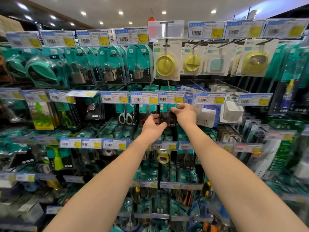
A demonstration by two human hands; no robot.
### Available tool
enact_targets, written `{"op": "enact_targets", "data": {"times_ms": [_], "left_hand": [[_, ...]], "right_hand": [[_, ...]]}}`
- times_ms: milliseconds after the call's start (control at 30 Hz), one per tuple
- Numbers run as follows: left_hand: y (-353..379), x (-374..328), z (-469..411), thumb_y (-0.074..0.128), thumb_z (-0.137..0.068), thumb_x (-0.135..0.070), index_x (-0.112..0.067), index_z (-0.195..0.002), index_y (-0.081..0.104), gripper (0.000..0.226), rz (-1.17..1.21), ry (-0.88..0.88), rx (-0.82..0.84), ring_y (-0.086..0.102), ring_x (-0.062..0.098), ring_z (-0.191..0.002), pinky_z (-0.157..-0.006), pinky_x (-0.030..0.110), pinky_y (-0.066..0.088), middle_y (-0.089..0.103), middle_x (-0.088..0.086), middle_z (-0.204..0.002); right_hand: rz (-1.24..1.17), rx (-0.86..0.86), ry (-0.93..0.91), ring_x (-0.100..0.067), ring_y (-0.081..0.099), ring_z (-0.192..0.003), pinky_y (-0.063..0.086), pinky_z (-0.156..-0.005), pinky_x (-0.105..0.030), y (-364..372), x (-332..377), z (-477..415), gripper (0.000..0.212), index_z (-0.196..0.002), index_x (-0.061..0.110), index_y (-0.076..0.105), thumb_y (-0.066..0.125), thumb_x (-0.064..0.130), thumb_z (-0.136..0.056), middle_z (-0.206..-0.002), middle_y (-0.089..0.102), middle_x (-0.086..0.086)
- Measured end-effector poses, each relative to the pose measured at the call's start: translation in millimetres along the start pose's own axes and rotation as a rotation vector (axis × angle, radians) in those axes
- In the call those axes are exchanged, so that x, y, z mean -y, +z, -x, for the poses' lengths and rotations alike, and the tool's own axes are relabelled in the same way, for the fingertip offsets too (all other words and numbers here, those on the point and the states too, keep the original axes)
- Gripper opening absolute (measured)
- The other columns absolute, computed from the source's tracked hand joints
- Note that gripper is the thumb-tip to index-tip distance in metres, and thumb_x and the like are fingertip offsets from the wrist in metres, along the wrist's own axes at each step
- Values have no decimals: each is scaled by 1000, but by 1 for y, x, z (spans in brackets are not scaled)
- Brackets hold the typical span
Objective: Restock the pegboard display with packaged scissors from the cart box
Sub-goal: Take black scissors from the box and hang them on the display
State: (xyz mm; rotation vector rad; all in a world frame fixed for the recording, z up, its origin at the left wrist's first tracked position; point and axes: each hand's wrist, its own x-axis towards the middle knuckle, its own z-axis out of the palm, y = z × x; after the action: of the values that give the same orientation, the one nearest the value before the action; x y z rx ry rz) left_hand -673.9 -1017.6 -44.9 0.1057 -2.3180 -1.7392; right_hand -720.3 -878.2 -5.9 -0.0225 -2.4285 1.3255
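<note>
Shop aisle under bright ceiling spots, and a packed pegboard display (pixel 234 84) fills the whole view, hooks and price tags running row after row. Both bare arms are stretched forward into the second row. Left hand (pixel 153 125) comes up from below, fingers curled around the lower edge of a dark packaged pair of scissors (pixel 167 117), thumb pressing the front of the pack. Right hand (pixel 184 113) is at the pack's upper right, fingertips pinching its top corner just beneath the yellow-and-blue price tag marked 3.50 (pixel 171 98). So the pack is gripped by both hands, upright, right at the hook position under that tag; whether its hang hole is on the peg I cannot tell, the tag strip hides it. Just left hangs another dark scissors pack (pixel 147 113) under the 4.00 tag, and beyond that a teal card with white-handled scissors (pixel 125 117). To the right, white power adapters (pixel 231 113) in clear packs. Up top, padlocks (pixel 108 73) on teal cards at left, yellow round night lights (pixel 165 64) at centre. Lower rows hold tape rolls (pixel 163 156) and screwdrivers (pixel 137 195), blurred toward the edges.
</note>
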Motion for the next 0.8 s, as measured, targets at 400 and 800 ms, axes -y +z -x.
{"op": "enact_targets", "data": {"times_ms": [400, 800], "left_hand": [[-15, 5, 24, 54, -99, -24, -26, -122, 63, 24, -382, 181, -104, 66, 9, -83, -74, 30, 56, 68, -12, -92], [-121, 69, 95, 51, -96, -32, -19, -129, 64, 37, -1011, 229, -283, 66, 23, -107, -90, 40, 52, 71, 0, -117]], "right_hand": [[242, 61, -13, -31, 66, -112, 53, -82, -37, 7, -30, 43, 39, -136, 16, 63, 61, 31, -100, -124, 70, -9], [436, 445, -488, -25, 49, -143, 53, -101, -44, 93, 10, 137, 44, -148, 22, 53, 51, 24, -104, -158, 47, -7]]}}
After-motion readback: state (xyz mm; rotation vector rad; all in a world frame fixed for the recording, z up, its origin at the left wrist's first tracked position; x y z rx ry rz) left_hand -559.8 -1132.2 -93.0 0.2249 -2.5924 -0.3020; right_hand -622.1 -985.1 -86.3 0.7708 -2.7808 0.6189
